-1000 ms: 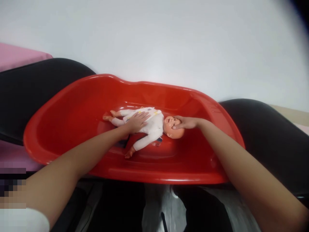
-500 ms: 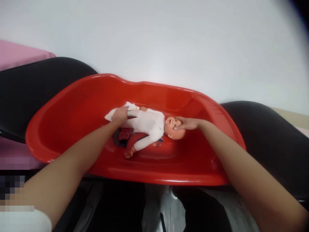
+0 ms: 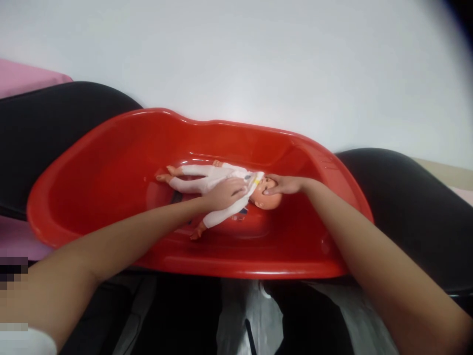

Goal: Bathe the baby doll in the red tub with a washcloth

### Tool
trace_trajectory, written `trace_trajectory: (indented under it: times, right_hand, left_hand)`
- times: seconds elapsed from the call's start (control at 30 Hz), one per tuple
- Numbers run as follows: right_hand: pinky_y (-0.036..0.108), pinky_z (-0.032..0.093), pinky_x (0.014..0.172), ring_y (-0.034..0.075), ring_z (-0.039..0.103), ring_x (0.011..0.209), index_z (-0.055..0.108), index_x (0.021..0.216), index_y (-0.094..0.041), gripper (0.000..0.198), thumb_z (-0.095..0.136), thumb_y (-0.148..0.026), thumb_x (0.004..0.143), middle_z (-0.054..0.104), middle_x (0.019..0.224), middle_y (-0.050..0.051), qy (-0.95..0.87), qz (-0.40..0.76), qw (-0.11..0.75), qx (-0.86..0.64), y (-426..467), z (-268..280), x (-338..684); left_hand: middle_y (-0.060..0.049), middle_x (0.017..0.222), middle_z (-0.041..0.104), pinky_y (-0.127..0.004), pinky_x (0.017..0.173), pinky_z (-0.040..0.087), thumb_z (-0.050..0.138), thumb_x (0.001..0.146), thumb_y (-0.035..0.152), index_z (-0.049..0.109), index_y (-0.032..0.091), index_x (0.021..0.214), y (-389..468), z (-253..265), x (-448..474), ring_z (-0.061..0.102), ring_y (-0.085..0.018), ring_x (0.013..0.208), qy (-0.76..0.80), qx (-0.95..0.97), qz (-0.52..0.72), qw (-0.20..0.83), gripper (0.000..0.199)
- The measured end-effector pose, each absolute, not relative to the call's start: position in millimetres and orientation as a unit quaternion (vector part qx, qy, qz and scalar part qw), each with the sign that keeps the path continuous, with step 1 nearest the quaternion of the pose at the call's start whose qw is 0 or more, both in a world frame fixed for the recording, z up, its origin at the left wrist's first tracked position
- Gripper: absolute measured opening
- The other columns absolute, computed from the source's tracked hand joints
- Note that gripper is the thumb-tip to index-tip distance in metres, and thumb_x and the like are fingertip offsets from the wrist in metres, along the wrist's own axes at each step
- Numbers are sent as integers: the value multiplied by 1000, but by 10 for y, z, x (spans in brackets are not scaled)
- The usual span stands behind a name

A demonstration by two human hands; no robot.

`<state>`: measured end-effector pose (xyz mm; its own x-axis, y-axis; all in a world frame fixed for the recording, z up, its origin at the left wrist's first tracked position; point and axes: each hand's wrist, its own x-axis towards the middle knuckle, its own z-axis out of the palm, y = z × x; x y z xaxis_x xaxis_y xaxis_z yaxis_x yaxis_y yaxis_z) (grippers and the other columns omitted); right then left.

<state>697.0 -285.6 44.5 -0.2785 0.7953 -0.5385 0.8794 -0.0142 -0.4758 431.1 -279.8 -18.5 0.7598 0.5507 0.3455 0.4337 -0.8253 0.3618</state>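
A baby doll (image 3: pixel 207 183) in white lies on its back in a red baby bathtub (image 3: pixel 92 197), its head to the right and its bare feet to the left. My right hand (image 3: pixel 290 185) grips the top of the doll's head, the thumb near its face. Over the doll's chest, my left hand (image 3: pixel 226 193) holds a white cloth (image 3: pixel 256 182) with a yellow mark, which reaches up to the doll's chin. Part of the cloth is hidden under my left fingers.
Black chair seats (image 3: pixel 402 212) flank the tub, one under each end. A pale wall (image 3: pixel 236 64) rises behind it. Pink fabric (image 3: pixel 29 79) shows at the far left. Below the tub's front rim are my dark-clothed legs (image 3: pixel 181 315) and the floor.
My left hand has moved right with the cloth, from the doll's feet to its chest, uncovering the feet. My right hand has stayed on the head.
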Motion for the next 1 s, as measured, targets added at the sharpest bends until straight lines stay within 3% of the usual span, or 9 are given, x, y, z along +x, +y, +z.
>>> trace_trajectory:
  times: [0.1, 0.17, 0.27, 0.37, 0.47, 0.6, 0.77, 0.93, 1.0]
  right_hand:
    - [45, 35, 113, 33, 43, 132, 33, 144, -26, 96, 66, -68, 64, 45, 145, 8, 708, -373, 66, 596, -2847, 443, 6982]
    - [44, 35, 113, 32, 43, 132, 33, 144, -26, 96, 66, -69, 65, 44, 146, 7, 705, -380, 71, 595, -2847, 447, 6983]
    - [46, 33, 114, 34, 42, 133, 32, 145, -27, 98, 67, -68, 64, 44, 146, 8, 701, -383, 67, 598, -2844, 453, 6979]
    - [47, 33, 114, 35, 42, 132, 32, 145, -27, 99, 69, -66, 62, 48, 143, 7, 697, -391, 59, 598, -2837, 448, 6976]
    - [44, 35, 113, 34, 44, 131, 33, 144, -27, 99, 70, -65, 62, 49, 142, 6, 693, -402, 60, 595, -2833, 439, 6976]
    - [39, 38, 111, 31, 45, 130, 36, 142, -24, 96, 71, -64, 62, 47, 143, 7, 698, -406, 66, 585, -2840, 435, 6973]
    - [40, 39, 110, 29, 48, 128, 41, 138, -25, 86, 70, -62, 65, 50, 140, 7, 710, -410, 65, 568, -2848, 434, 6959]
    - [43, 37, 111, 30, 47, 128, 38, 141, -25, 92, 71, -62, 64, 48, 142, 7, 710, -405, 60, 573, -2854, 435, 6957]
    - [43, 37, 111, 30, 47, 128, 38, 141, -25, 92, 71, -62, 64, 49, 141, 7, 710, -416, 51, 567, -2867, 445, 6953]
  left_hand:
    - [-5, 92, 64, -36, 90, 40, 30, 98, 35, 63, 17, 89, -2864, -288, 4294, 56, -20, 92, 208, 957, 183, 88, 39]
    - [-6, 94, 63, -37, 90, 40, 28, 99, 32, 62, 16, 92, -2873, -341, 4299, 54, -21, 92, 205, 961, 174, 60, 38]
    - [-10, 124, 57, -38, 101, 35, 32, 97, 29, 56, 15, 117, -2860, -404, 4326, 48, -23, 115, 218, 954, 202, 48, 35]
    - [-11, 143, 44, -42, 113, 21, 35, 97, 32, 46, 13, 133, -2811, -464, 4335, 32, -25, 135, 207, 959, 191, 34, 43]
    - [-8, 139, 52, -45, 114, 17, 36, 97, 38, 53, 18, 129, -2761, -499, 4319, 34, -25, 135, 173, 972, 159, 31, 41]
    - [-6, 130, 59, -45, 110, 22, 45, 93, 46, 59, 21, 122, -2758, -485, 4301, 40, -25, 129, 155, 973, 170, 32, 41]
    - [-3, 129, 60, -46, 111, 21, 44, 92, 24, 64, 26, 116, -2786, -469, 4286, 42, -23, 129, 139, 976, 163, 34, 31]
    - [-5, 119, 66, -45, 113, 22, 46, 91, 23, 65, 25, 115, -2871, -487, 4287, 49, -22, 122, 52, 985, 149, 67, 31]
    - [-7, 113, 69, -41, 113, 24, 46, 90, 20, 68, 23, 107, -2959, -511, 4302, 53, -21, 117, -12, 990, 112, 88, 28]
